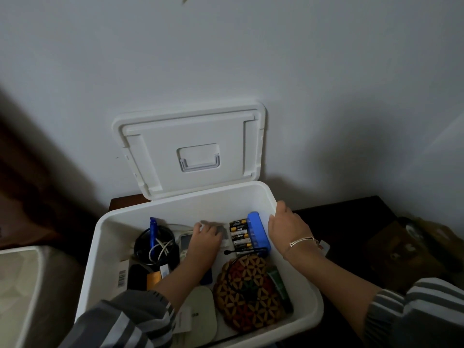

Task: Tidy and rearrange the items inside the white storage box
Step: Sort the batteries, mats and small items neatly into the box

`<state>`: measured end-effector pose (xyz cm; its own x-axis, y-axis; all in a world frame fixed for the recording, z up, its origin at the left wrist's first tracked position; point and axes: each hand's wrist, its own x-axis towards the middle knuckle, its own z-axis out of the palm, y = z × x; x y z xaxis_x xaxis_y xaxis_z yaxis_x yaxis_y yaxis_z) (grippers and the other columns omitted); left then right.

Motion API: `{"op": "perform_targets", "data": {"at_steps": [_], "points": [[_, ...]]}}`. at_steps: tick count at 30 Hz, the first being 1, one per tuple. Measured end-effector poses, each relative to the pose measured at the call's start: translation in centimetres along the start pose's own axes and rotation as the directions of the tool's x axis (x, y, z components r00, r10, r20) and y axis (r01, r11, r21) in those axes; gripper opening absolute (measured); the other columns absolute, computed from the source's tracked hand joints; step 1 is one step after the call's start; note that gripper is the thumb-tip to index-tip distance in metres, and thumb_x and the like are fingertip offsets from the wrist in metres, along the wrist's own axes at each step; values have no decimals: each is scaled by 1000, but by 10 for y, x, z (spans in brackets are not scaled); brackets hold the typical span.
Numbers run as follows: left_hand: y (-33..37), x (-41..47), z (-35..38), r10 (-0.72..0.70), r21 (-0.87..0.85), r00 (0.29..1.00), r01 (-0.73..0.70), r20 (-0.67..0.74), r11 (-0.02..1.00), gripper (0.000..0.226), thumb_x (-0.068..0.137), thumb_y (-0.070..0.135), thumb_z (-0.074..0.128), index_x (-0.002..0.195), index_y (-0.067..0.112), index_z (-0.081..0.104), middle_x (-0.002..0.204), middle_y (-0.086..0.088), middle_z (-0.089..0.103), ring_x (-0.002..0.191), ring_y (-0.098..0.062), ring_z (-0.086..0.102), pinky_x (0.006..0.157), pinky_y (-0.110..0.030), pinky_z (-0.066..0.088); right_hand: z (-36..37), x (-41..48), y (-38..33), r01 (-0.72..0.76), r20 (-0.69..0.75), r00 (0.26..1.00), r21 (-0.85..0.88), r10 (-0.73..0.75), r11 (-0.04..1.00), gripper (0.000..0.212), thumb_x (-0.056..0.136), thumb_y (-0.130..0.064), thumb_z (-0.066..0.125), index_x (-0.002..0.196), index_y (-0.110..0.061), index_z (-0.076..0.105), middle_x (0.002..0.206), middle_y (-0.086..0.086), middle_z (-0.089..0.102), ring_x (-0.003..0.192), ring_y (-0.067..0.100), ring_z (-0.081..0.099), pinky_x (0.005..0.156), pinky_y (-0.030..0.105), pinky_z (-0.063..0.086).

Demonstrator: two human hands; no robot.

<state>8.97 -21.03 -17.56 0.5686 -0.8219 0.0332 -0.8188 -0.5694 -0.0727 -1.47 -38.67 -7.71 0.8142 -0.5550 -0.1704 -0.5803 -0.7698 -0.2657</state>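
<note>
The white storage box (175, 204) stands open on a dark table, and its lid (190, 146) leans on the wall behind. My left hand (204, 241) is inside the box, fingers bent down around a small grey packet (223, 231) beside a pack of batteries (239, 234). My right hand (286, 224) grips the box's right rim, thumb inside next to a blue case (258, 234). Also in the box are a coiled black cable (155, 244), a blue pen (152, 229), a round woven mat (248, 292), a green tube (278, 285) and a cream flat pad (200, 312).
A white wall rises right behind the box. A pale container (17, 285) stands at the left and a brown bag (406, 247) lies on the dark table (351, 222) to the right. A black tie (246, 251) lies across the box's middle.
</note>
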Motion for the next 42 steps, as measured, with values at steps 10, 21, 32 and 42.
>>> {"op": "perform_targets", "data": {"at_steps": [10,21,32,42], "points": [[-3,9,2,55,-35,997,-53,50,998,45,36,16,91,78,19,74,78,1,71,67,-17,69,78,-30,54,2,1,1,5,-10,1000,0,-5,1000,27,99,-23,35,122,-8,36,118,12,55,99,28,57,71,31,40],[-4,9,7,34,-60,999,-33,30,998,44,38,17,91,79,17,76,79,-2,72,64,-20,69,75,-30,56,1,0,1,10,-7,1000,8,-10,1000,27,100,-23,34,122,-9,36,116,12,55,96,26,57,73,34,45],[-3,12,7,-73,-179,986,99,147,979,34,71,17,75,103,7,67,110,-14,63,100,-31,63,101,-32,37,2,-1,2,22,-25,999,3,-22,1000,25,100,-25,35,119,-9,38,112,11,56,93,26,58,68,31,43],[3,5,16,-170,114,963,148,209,982,28,87,14,54,115,10,57,120,-11,63,124,-26,49,115,-48,16,2,0,2,23,-25,999,-2,-23,1000,26,100,-24,35,120,-7,38,113,12,56,94,27,58,68,31,43]]}}
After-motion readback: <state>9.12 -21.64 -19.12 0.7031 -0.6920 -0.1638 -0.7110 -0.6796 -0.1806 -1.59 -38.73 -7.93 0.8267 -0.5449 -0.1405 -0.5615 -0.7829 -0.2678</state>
